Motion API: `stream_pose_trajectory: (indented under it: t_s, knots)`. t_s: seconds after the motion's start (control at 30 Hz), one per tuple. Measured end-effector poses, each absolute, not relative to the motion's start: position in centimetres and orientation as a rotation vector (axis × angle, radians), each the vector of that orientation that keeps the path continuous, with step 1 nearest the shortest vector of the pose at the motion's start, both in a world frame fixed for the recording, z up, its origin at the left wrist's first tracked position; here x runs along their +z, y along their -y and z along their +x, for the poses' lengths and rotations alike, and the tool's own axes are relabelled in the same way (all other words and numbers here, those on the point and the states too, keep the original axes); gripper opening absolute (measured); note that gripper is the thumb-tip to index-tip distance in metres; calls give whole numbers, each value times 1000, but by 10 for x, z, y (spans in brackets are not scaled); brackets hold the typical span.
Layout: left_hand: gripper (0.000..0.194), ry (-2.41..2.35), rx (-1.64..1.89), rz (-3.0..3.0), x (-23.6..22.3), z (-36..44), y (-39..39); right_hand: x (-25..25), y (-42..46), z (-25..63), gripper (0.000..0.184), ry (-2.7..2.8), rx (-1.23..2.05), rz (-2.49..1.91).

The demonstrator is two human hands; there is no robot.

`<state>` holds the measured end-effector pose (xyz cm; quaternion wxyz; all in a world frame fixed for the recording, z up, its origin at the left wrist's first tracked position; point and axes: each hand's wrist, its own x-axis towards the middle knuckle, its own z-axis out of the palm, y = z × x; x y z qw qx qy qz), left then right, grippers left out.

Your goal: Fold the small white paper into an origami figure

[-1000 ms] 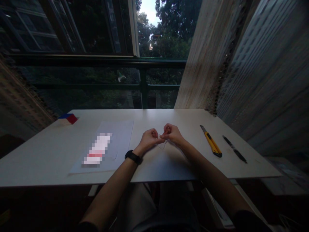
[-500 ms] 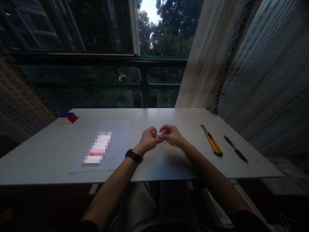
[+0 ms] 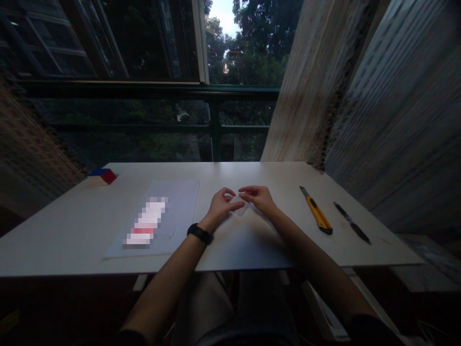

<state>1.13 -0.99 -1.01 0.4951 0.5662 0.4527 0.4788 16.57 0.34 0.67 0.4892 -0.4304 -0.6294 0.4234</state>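
Fingers point(image 3: 238, 206) of two hands, left hand point(image 3: 223, 204) and right hand point(image 3: 260, 197), curve about one small white paper point(image 3: 236, 199) between them; I cannot tell whether they grip it. Rightward on the desk point(image 3: 237, 245) lie one yellow cutter point(image 3: 316, 211) and one pen point(image 3: 352, 223); far left, one block point(image 3: 103, 177).

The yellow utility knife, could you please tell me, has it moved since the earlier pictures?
No; judged against the right edge of the table, the yellow utility knife shows no shift either way.
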Motion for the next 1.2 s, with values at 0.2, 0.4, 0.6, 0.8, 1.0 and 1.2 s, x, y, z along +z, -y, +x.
stream_pose_trajectory:
  t_s: [0.2, 0.4, 0.6, 0.8, 1.0, 1.2]
  knots:
    - [43, -1139, 1142, 1418, -15, 9, 7, 1, -6, 166, 18, 1753, 1012, -1030]
    - [43, -1131, 1180, 1400, -12, 13, 9, 0, -9, 169, 18, 1675, 952, -1054]
    - [43, -1101, 1209, 1354, -11, 11, 6, -2, -8, 163, 21, 1518, 1013, -1037]
    - [43, -1099, 1158, 1425, -17, 9, 6, -6, -9, 168, 26, 1672, 1070, -984]
    - [45, -1090, 1175, 1451, -16, 12, 6, -1, -7, 168, 24, 1595, 1037, -1054]
    - [44, -1168, 1228, 1580, -17, 12, 8, -3, -5, 161, 19, 1585, 1017, -990]
